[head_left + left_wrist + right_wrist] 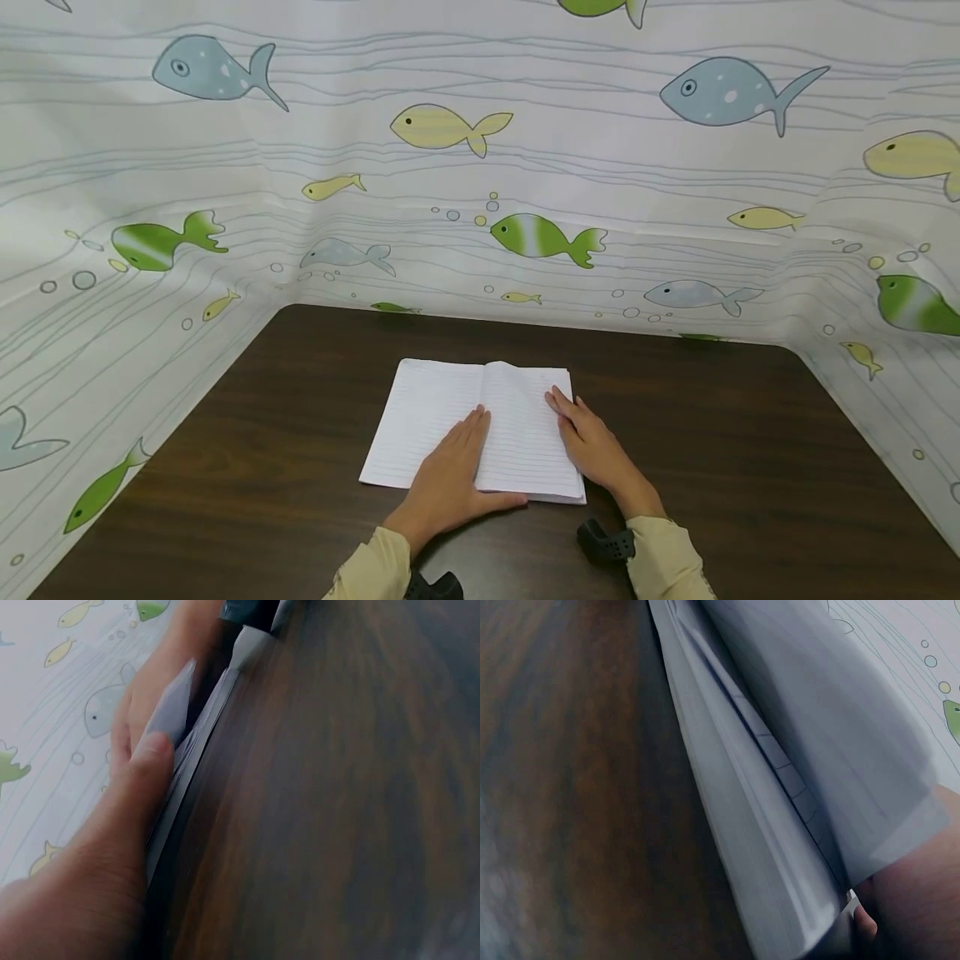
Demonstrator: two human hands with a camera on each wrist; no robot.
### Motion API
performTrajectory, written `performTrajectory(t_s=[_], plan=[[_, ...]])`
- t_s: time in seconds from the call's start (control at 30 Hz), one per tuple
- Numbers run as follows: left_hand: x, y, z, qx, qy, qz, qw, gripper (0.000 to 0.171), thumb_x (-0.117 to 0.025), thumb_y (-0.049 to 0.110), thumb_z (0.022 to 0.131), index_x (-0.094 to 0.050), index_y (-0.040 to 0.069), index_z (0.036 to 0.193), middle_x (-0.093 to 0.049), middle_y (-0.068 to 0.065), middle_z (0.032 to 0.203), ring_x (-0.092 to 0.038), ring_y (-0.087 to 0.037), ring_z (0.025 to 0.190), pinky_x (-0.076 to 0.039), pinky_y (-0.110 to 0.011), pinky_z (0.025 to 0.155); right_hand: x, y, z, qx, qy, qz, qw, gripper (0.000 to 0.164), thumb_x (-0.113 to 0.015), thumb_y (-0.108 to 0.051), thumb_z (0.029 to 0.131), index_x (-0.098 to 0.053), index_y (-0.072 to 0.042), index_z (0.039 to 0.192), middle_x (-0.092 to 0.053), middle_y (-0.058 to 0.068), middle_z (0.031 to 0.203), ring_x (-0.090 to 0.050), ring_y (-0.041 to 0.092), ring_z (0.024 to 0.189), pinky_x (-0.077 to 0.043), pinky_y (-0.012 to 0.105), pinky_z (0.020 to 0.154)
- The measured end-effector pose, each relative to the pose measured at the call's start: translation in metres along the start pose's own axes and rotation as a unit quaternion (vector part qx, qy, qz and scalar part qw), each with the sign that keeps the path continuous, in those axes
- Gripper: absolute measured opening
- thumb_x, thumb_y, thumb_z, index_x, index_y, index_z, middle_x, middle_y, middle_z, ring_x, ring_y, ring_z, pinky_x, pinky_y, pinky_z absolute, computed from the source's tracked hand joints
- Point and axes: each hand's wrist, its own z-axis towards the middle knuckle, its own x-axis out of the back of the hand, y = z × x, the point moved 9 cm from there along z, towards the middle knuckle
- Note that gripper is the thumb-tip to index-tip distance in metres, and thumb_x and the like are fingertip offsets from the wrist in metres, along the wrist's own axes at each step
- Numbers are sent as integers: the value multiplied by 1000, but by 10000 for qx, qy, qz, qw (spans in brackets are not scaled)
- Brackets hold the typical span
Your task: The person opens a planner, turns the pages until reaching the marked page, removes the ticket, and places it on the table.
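On the counter (225, 433), your notebook (427, 417) lies open in front of you. Near your right hand (592, 446), a leaf (840, 727) bows up; handle it gently to avoid a crease. Your left hand (450, 471) lies by the middle, fingers straight and together; even pressure there should steady the 2 halves. I can't tell whether your right fingers pinch the leaf.
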Motion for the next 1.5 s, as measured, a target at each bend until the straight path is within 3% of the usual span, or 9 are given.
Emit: performTrajectory(t_s=[0.23, 0.47, 0.57, 0.77, 1.0, 1.2, 1.5], plan=[[1, -10, -1, 67, 112, -773, 9969, 113, -75, 73, 79, -37, 4, 160, -35, -10, 166, -38, -27, 150, -38, -48, 118, -3, 2, 1, -4, -134, -13, 9999, 47, -47, -8, 109, -46, -4, 155, -40, 16, 162, -21, 47, 153, -17, 66, 121], [3, -6, -3, -183, 287, -573, 9978, 94, -82, 48, 84, -43, 0, 155, -41, -15, 162, -42, -32, 147, -41, -49, 116, 0, 3, 1, 41, 169, 320, 9993, 46, -45, -5, 109, -45, -1, 155, -43, 16, 160, -30, 38, 152, -21, 58, 123], [5, -3, -5, -284, 306, -572, 9975, 87, -83, 38, 84, -46, 1, 153, -42, -16, 161, -43, -33, 146, -41, -50, 115, 4, 5, 1, 18, 448, 518, 9977, 47, -41, -3, 110, -39, 3, 157, -38, 18, 162, -32, 34, 152, -24, 54, 123], [10, 0, -5, -472, 475, -649, 9956, 86, -82, 31, 82, -44, 0, 153, -43, -18, 160, -44, -34, 146, -41, -50, 115, 10, 11, 1, -258, 779, 602, 9948, 53, -36, -2, 110, -25, 3, 162, -32, 21, 164, -28, 36, 153, -23, 57, 123], [15, 3, -6, -749, 742, -658, 9922, 85, -81, 27, 83, -43, -3, 153, -45, -18, 158, -43, -33, 146, -39, -50, 116, 8, 12, 1, -314, 746, 453, 9957, 60, -49, -11, 109, -24, 1, 162, -35, 22, 163, -30, 39, 152, -24, 60, 122], [19, 4, -6, -910, 937, -747, 9886, 85, -82, 23, 82, -43, -2, 153, -46, -16, 157, -44, -32, 145, -39, -50, 116, 6, 11, 1, -402, 653, 386, 9963, 73, -66, -16, 101, -28, -1, 162, -36, 22, 163, -30, 40, 152, -24, 61, 122], [25, 6, -8, -1040, 1279, -825, 9829, 82, -80, 10, 77, -45, 0, 151, -51, -15, 153, -48, -31, 142, -40, -49, 116, 4, 13, 0, -587, 549, 295, 9963, 64, -63, -11, 101, -36, 0, 158, -36, 26, 162, -31, 43, 151, -25, 61, 121]])
